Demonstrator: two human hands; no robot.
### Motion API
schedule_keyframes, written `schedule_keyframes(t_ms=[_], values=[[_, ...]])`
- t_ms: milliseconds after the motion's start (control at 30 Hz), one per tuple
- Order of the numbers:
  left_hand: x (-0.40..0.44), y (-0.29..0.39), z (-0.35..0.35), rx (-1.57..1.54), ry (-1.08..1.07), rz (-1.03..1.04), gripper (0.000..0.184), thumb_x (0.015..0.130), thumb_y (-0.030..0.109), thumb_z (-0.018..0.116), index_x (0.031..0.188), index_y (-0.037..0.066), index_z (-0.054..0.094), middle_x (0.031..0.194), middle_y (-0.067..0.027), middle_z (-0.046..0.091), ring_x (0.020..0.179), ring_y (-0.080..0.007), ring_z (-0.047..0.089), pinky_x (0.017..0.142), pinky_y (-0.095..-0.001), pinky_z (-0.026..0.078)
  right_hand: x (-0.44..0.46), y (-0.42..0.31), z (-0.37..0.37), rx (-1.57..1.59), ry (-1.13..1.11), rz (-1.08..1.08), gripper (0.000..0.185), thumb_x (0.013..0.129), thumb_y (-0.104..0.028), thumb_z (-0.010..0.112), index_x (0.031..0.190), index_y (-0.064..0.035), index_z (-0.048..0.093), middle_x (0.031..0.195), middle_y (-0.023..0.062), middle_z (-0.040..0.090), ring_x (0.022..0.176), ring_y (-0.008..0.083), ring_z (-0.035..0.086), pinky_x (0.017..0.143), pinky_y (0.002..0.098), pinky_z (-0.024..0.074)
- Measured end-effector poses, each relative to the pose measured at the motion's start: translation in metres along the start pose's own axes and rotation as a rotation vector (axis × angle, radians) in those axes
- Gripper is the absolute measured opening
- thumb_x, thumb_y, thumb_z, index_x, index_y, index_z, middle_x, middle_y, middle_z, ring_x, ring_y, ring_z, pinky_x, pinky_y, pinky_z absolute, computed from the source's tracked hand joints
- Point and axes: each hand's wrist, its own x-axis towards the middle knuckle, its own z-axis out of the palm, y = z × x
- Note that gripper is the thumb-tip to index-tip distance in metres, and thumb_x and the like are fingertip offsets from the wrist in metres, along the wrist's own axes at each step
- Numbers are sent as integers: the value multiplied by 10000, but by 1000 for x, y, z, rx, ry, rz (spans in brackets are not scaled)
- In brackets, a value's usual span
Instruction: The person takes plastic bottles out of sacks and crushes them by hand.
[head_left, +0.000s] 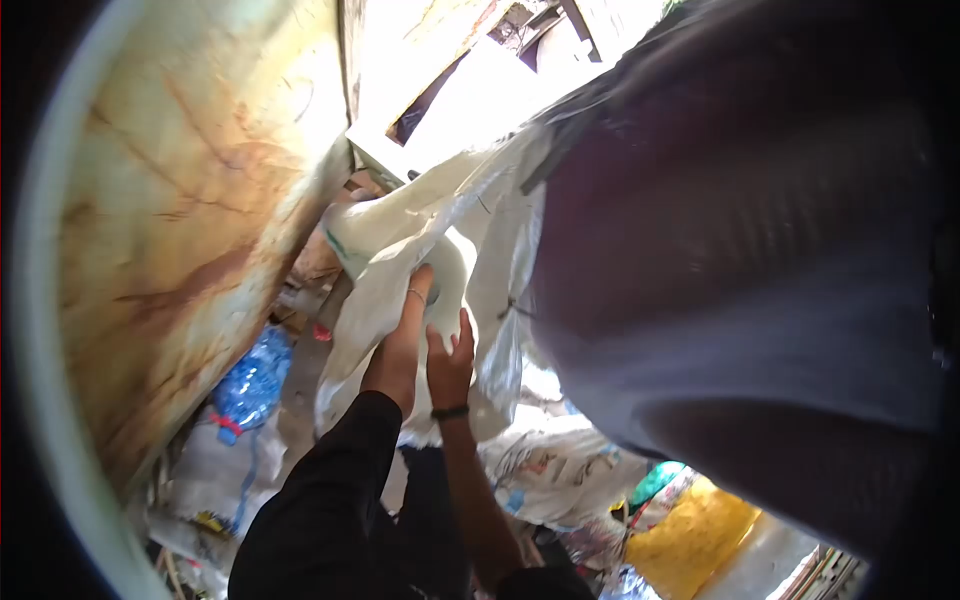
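A large white sack [385,285] hangs in front of me, its mouth spread toward me. Inside its folds is a pale rounded thing [455,265] with a small dark round spot; its kind is unclear. My left hand [414,305], at the end of a black sleeve, reaches up against this pale thing. Most of its fingers are hidden, so its grip does not show. Just below and to the right, my right hand [451,365] has its fingers apart, close to the sack's inner side. A dark band circles the right wrist.
A stained, rusty panel [190,200] fills the left. Close on the right looms a big dark smooth object [730,250]. Lower left lies a blue plastic bottle [255,380] with a red neck. Another printed white sack [570,470] and a yellow piece [690,530] lie lower right.
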Motion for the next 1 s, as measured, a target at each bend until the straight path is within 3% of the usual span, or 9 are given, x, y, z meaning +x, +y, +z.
schedule_keyframes(t_ms=[167,267,333,400,500,633,667,767,1000], values=[[21,-145,74,183,23,-47,713,859,325,596,1426,120,216,1314,-186,476,1161,-362,499,1012,-470,386,14,30,-10,133,-17,-96,546,904,-153,556,1396,-5,373,1425,155,382,1258,243,447,1035,364,376],[11,-210,114,241,21,-84,700,851,323,599,1410,113,233,1302,-187,483,1151,-360,504,1008,-468,390,23,94,-7,630,-107,-300,511,874,-250,656,1273,19,483,1333,191,476,1229,244,485,926,357,454],[5,-237,133,250,22,-95,692,846,323,601,1399,109,244,1294,-187,487,1144,-358,508,1004,-467,393,55,134,8,475,53,-330,550,865,-131,659,1334,6,406,1431,187,370,1269,292,450,991,371,413],[-2,-256,147,251,30,-111,684,841,322,603,1388,105,254,1286,-187,492,1138,-357,512,1001,-466,395,23,58,-10,680,-45,-201,525,868,-59,634,1326,31,394,1431,209,366,1281,337,433,1006,389,411],[-7,-268,161,243,43,-109,672,834,321,607,1371,98,271,1274,-188,498,1127,-355,517,997,-465,399,31,61,-8,673,-133,-304,476,881,10,585,1313,57,392,1435,204,364,1286,354,426,977,376,438],[-10,-278,171,230,64,-96,656,824,319,611,1350,90,292,1258,-189,507,1114,-352,524,990,-463,405,24,61,-3,604,-194,-249,486,893,62,533,1350,52,369,1448,186,352,1265,323,455,973,343,434],[-7,-277,174,224,69,-85,652,822,319,612,1344,88,298,1254,-189,509,1111,-351,526,989,-462,406,25,66,0,725,-219,-279,493,893,69,531,1357,52,364,1449,186,349,1260,320,460,969,338,436],[-9,-285,179,230,82,-90,640,814,317,615,1328,81,314,1242,-189,516,1101,-349,532,984,-461,410,26,69,5,685,-251,-337,505,885,99,519,1362,63,356,1450,186,344,1264,312,457,971,325,434],[-6,-286,185,230,96,-105,614,797,315,622,1289,66,352,1214,-190,532,1077,-344,545,973,-457,419,27,64,14,806,-344,-274,509,874,110,519,1352,90,345,1453,205,328,1266,307,449,979,333,443]])
